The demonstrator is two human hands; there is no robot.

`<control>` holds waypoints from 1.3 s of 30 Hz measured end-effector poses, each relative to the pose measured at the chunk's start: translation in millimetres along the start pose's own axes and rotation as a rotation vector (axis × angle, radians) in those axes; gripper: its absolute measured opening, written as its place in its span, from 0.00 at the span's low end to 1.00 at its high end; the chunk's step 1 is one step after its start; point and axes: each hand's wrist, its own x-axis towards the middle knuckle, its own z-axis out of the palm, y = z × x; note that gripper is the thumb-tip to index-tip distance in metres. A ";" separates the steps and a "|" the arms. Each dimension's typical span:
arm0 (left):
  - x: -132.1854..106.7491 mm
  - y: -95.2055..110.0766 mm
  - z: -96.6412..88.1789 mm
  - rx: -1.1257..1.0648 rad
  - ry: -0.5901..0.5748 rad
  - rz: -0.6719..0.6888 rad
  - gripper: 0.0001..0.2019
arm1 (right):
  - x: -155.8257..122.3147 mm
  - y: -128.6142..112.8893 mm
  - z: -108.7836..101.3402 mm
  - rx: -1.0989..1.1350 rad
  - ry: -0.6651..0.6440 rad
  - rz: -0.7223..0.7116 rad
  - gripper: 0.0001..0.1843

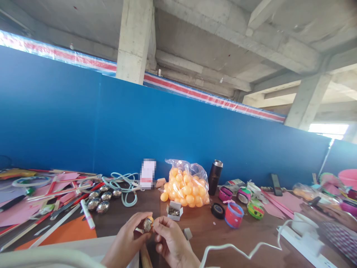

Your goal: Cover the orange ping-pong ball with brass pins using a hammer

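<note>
Both my hands meet at the bottom middle of the view over a brown table (pixel 206 230). My left hand (pixel 126 242) and my right hand (pixel 171 243) pinch one small ball (pixel 147 224) between their fingertips; the ball is orange with a shiny silver covering on its front. Just beyond the hands stands a small open white box (pixel 174 210) with dark small pieces inside. Behind it lies a clear plastic bag of orange balls (pixel 185 188). Several silver-covered balls (pixel 102 199) lie to the left.
A white marker (pixel 87 219), coloured paper sheets (pixel 19 212), sticks and a pale green cord (pixel 125 184) crowd the left. A black flask (pixel 215 177), tape rolls (pixel 233 214) and a white cable (pixel 245 251) are on the right. Another person's hand (pixel 331 214) rests far right. A blue wall (pixel 167 126) backs the table.
</note>
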 end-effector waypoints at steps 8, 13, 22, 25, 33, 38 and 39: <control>0.4 0.8 -0.4 -0.009 -0.008 -0.008 0.19 | -1.7 -2.5 1.4 -0.018 0.001 -0.009 0.11; -0.7 2.6 -1.2 -0.009 -0.011 -0.015 0.19 | -3.1 -3.7 2.3 -0.026 0.004 -0.013 0.11; -0.7 3.2 -1.5 -0.023 -0.031 -0.027 0.20 | -1.9 -0.9 1.7 -0.034 -0.004 -0.035 0.11; -0.3 5.3 -2.7 -0.026 -0.045 -0.026 0.19 | 0.0 1.3 0.4 -0.041 -0.010 -0.049 0.11; -3.1 5.3 -3.5 -0.039 -0.051 -0.025 0.19 | 5.6 8.2 -2.9 -0.025 -0.047 -0.084 0.10; -2.5 3.2 -2.3 -0.056 -0.047 -0.022 0.19 | 3.0 7.1 -0.6 0.019 -0.084 -0.081 0.11; -2.4 3.4 -2.5 -0.057 -0.049 -0.021 0.19 | 2.4 6.3 0.1 0.025 -0.089 -0.074 0.11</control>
